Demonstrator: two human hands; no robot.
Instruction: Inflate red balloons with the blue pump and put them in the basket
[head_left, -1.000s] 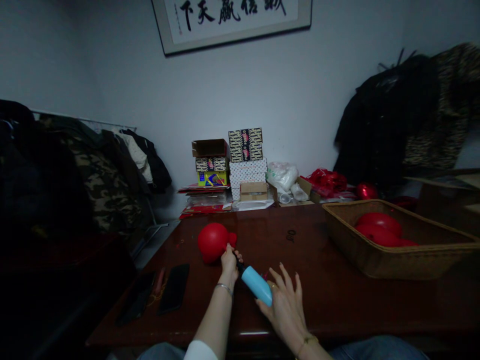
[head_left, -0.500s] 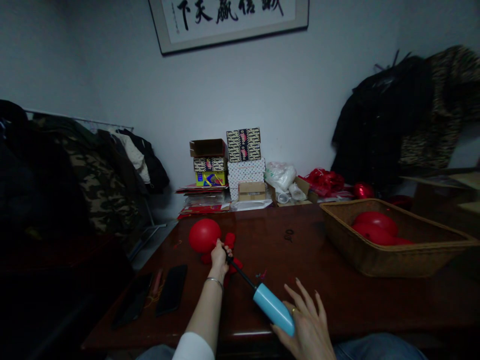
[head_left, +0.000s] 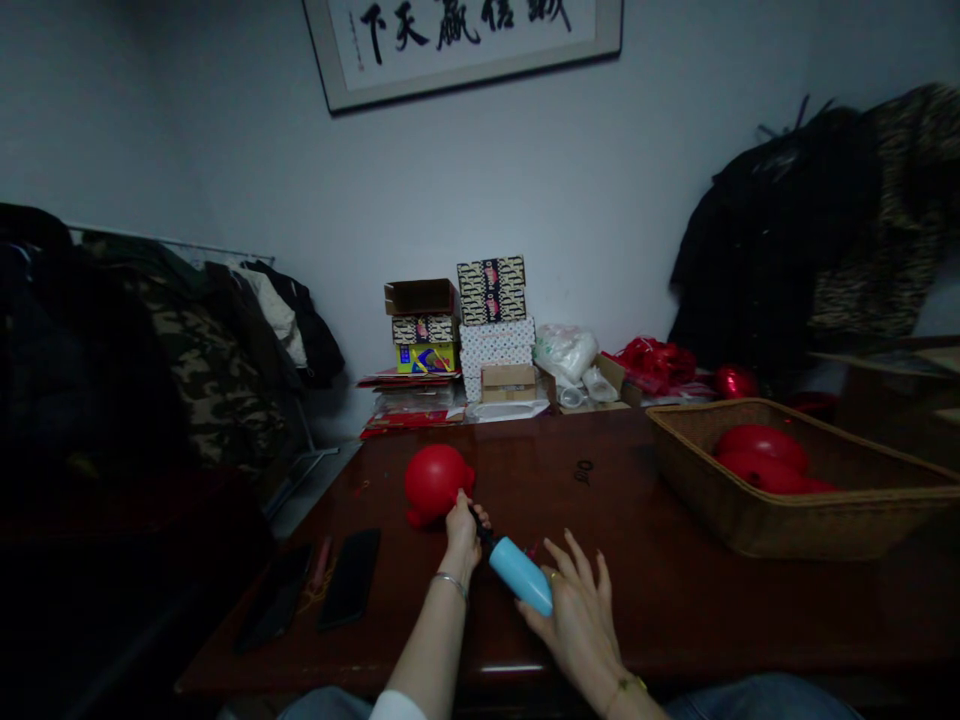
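A round red balloon [head_left: 435, 484] sits over the table, its neck pinched in my left hand [head_left: 465, 530] at the black nozzle end of a light blue hand pump [head_left: 523, 576]. The palm of my right hand [head_left: 576, 610] rests against the pump's near end, fingers spread and pointing up. Little of the black rod shows between the blue barrel and my left hand. More red material shows behind the balloon, mostly hidden.
A wicker basket [head_left: 780, 520] with red balloons stands at the right. Two dark phones [head_left: 349, 580] lie at the left, and black loops [head_left: 583, 471] farther back. Stacked boxes [head_left: 491, 350] and plastic bags [head_left: 564, 352] line the back of the brown table [head_left: 705, 610].
My right hand and the blue barrel have moved forward and left, covering most of the black rod. The balloon and my left hand have shifted right, and the balloon looks slightly larger.
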